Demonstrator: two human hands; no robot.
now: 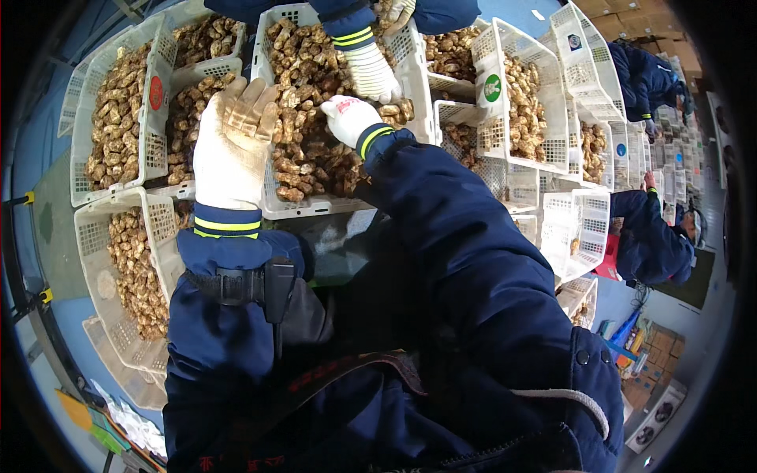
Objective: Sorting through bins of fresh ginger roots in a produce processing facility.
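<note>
A white plastic crate [331, 207] full of knobbly brown produce, possibly mushrooms or tubers [301, 148], stands in front of me. My left hand [239, 130], in a white glove with a soiled palm, is turned palm up over the crate's left edge, fingers apart and nothing in it. My right hand [352, 118], also gloved in white, reaches over the produce with its fingers pointing left; its fingertips are bent down and I cannot tell if they grip a piece. Just beyond it, a co-worker's gloved hand [375, 74] reaches into the same crate.
More filled crates stand at the left [142, 130], below them [118, 266], and at the right [508, 142]. A co-worker's other gloved hand [397, 13] is at the far edge. Other people [650, 242] work at the far right beside a nearly empty crate [573, 230].
</note>
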